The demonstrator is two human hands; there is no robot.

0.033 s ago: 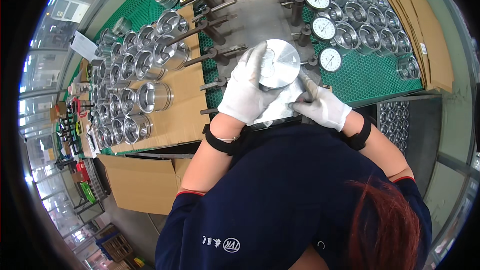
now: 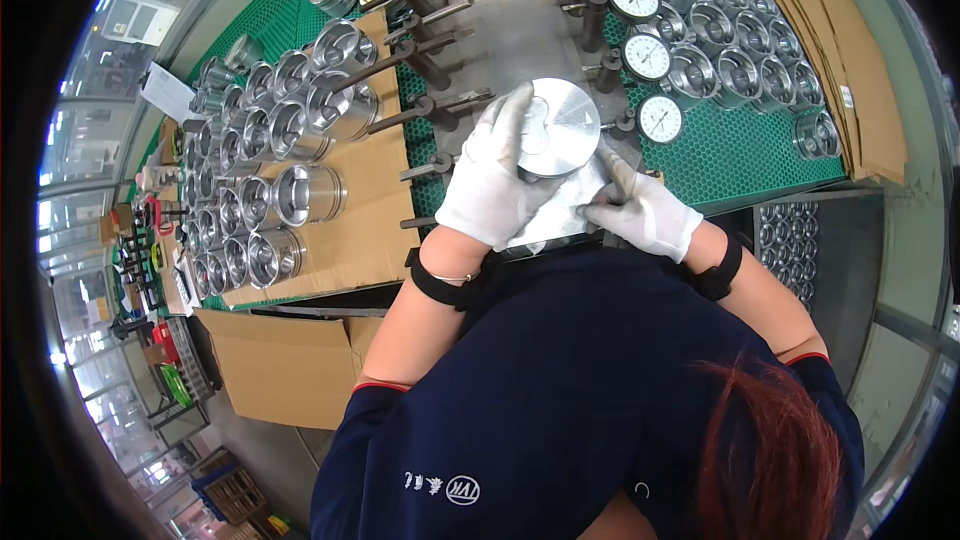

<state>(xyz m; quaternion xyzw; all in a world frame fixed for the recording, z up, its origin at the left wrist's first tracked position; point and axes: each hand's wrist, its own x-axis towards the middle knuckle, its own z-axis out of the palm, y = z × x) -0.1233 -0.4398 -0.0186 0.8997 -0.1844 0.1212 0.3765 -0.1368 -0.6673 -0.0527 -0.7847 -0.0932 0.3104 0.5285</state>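
Observation:
A round, bright metal piston (image 2: 568, 130) is held crown up over the near end of the steel plate (image 2: 515, 25). My white-gloved left hand (image 2: 497, 175) grips its left side, fingers along the rim and over part of the crown. Just below and to the right of the piston, my gloved right hand (image 2: 640, 208) has its fingers bent and drawn together. Beneath the piston and between both hands lies a pale, shiny surface (image 2: 560, 212); whether it is film or metal is unclear. What the right fingers hold, if anything, is hidden.
Several dial gauges (image 2: 660, 120) on posts line the plate's right side, with clamp rods (image 2: 432, 112) on its left. Rows of pistons stand on cardboard (image 2: 370, 210) at left and on the green mat (image 2: 700, 165) at right. Folded cardboard (image 2: 830, 60) stands at far right.

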